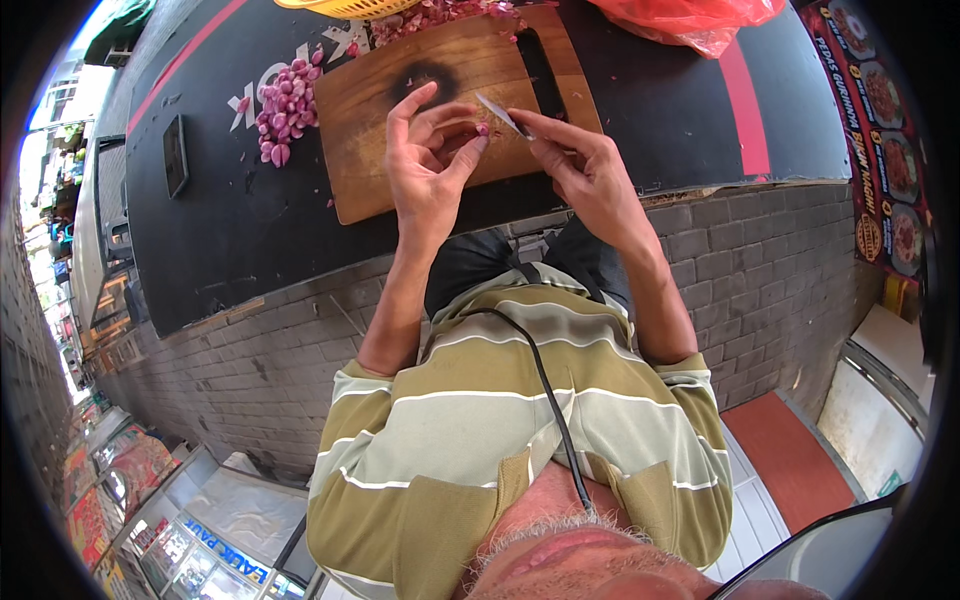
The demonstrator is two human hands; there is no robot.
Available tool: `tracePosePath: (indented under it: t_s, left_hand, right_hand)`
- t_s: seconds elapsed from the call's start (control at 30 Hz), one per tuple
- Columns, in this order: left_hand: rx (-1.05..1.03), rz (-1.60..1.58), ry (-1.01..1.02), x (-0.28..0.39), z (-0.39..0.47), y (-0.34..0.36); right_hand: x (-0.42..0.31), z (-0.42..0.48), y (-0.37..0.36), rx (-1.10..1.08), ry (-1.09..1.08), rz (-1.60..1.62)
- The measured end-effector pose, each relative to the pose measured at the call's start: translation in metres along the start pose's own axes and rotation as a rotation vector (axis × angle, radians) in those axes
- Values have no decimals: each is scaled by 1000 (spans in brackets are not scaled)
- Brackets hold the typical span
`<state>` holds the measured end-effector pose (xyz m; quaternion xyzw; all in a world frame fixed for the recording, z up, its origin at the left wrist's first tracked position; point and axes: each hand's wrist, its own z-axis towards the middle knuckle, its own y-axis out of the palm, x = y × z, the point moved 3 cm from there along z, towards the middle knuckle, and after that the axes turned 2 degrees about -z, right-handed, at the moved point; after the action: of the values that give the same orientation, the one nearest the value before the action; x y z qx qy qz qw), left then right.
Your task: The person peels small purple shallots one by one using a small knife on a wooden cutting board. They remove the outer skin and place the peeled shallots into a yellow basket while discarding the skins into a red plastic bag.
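My left hand (431, 161) pinches a small red shallot (482, 130) between thumb and fingertips, above a wooden cutting board (360, 165). In my right hand (589, 165) is a small knife (504, 112), its blade pointing up and left, close to the shallot but apart from it. The board has a dark round scorch-like stain and a long slot at its right end. A heap of peeled shallots (289, 105) lies on the black table just left of the board. Shallot skins (442, 16) are spread behind the board.
The black table (247, 225) has its near edge between my forearms. A yellow plastic basket (345, 6) stands at the back, and a red plastic bag (690, 22) lies at the back right. A dark phone-like object (176, 156) rests on the left. Grey paving is below.
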<state>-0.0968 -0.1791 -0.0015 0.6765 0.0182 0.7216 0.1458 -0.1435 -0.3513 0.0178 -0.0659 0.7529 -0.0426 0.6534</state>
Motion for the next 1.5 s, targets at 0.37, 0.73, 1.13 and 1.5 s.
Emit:
tracePosePath:
  t_s: [0.37,0.73,1.13,1.5]
  left_hand:
    - [-72,570,226,-2,-7,-3]
    - [-63,853,477,3,-6,-5]
    - [-24,891,492,2,-7,-8]
    - [-60,884,531,0,-6,-4]
  right_hand:
    - [6,-29,4,9,36,45]
    - [14,-32,8,232,-321,-489]
    - [-11,-40,30,111,-285,-1043]
    - [-8,-39,35,111,-315,-1138]
